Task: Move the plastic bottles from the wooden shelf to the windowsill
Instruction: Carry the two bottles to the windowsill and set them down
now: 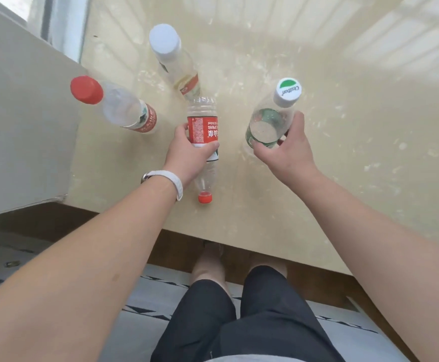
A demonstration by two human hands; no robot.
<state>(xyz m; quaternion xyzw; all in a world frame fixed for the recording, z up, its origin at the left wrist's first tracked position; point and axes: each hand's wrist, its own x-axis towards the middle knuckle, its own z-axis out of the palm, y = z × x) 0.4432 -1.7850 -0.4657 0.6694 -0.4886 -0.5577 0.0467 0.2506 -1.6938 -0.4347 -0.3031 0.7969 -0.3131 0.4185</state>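
Observation:
My left hand [187, 150] grips a clear bottle with a red label [202, 129]. That bottle is held with its red cap toward me and its base toward the window, over the beige windowsill [343, 126]. My right hand [283, 147] is wrapped around the lower body of an upright green-labelled bottle [268, 121] with a white and green cap. Two more bottles stand upright on the sill: a red-capped bottle [119, 105] at the left and a white-capped bottle [174, 61] farther back. The wooden shelf is out of view.
A pale wall face [17, 126] borders the sill on the left, with the window frame [56, 22] behind it. The sill's front edge runs diagonally above a dark wooden strip [278, 259]. My legs and a patterned grey rug [140, 291] are below.

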